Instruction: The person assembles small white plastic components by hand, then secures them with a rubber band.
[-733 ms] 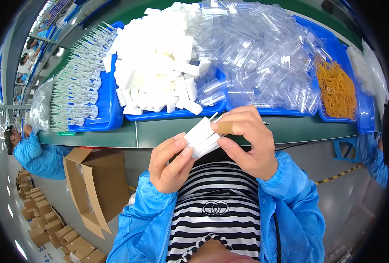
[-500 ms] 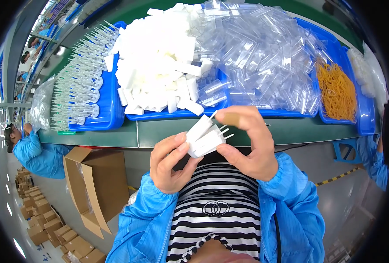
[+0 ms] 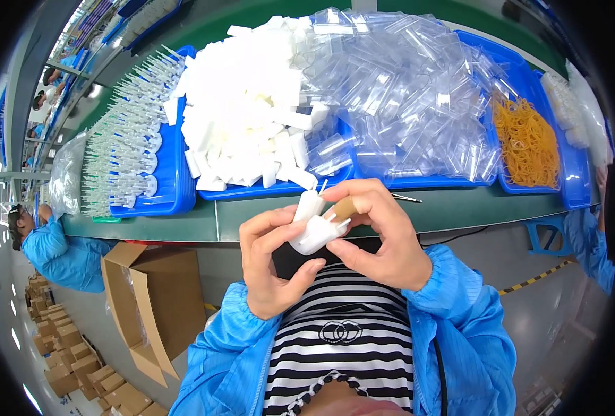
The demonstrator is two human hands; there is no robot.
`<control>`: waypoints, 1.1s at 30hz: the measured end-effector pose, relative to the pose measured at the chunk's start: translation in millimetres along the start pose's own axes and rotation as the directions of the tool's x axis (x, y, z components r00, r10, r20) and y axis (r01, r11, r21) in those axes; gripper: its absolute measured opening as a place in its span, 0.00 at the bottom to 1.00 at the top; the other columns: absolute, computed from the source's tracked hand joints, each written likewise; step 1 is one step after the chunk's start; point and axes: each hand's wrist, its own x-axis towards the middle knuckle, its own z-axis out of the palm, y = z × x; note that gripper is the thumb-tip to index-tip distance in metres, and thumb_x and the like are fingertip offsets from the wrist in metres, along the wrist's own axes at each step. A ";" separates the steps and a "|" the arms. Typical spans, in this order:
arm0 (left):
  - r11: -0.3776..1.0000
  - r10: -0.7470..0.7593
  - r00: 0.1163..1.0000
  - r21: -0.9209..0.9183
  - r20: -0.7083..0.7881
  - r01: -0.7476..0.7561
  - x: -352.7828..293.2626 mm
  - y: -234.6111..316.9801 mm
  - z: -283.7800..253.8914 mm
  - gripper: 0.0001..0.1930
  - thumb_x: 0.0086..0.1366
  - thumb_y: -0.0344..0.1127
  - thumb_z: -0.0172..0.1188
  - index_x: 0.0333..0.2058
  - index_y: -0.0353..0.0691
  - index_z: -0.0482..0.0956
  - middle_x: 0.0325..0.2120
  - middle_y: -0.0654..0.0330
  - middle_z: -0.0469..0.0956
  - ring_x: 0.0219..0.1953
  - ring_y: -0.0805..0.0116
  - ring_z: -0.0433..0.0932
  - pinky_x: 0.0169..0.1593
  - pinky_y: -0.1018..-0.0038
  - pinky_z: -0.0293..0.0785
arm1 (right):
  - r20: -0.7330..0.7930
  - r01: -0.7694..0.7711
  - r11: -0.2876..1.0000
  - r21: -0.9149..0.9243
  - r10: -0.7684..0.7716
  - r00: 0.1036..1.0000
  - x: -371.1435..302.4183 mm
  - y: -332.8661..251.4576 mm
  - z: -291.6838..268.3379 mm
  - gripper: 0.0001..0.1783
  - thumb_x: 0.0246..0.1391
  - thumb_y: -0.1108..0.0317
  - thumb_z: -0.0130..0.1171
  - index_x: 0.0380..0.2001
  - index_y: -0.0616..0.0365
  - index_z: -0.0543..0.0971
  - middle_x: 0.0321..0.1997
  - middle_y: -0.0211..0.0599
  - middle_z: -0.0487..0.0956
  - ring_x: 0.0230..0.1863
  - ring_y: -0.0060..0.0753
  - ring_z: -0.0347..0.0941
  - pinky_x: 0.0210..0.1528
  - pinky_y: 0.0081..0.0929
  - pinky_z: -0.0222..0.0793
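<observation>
Two white block-like pieces (image 3: 315, 234), with thin white pins sticking out of their upper ends, are held together at the table's near edge. My left hand (image 3: 271, 260) has its fingertips on their left side, its thumb curled just below them. From the right, my right hand (image 3: 380, 232) pinches the pieces near the pins between thumb and fingers; a tan finger cover wraps one finger. Behind them, a heap of white blocks (image 3: 245, 104) fills a blue tray, next to a heap of clear plastic sleeves (image 3: 404, 97). The fingers partly hide the pieces.
Thin white sticks on rounded bases (image 3: 123, 139) fill a blue tray at the left; yellow rubber bands (image 3: 527, 145) fill one at the right. A thin tool (image 3: 406, 198) lies on the green table (image 3: 266, 215). An open cardboard box (image 3: 172, 295) stands below; a co-worker (image 3: 61, 243) sits left.
My right fingers have closed in around the pins. The white pieces have turned a little more upright, and my left thumb has moved down off them.
</observation>
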 end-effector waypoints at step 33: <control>0.875 -0.364 0.930 -0.325 0.052 0.360 -9.4 -24.6 12.9 0.17 0.58 0.26 0.69 0.47 0.37 0.82 0.55 0.50 0.73 0.53 0.60 0.77 0.51 0.70 0.77 | 0.271 0.379 0.426 -0.822 -0.292 0.917 61.1 -13.1 -26.1 0.22 0.43 0.77 0.66 0.46 0.57 0.80 0.42 0.31 0.76 0.43 0.32 0.74 0.47 0.30 0.66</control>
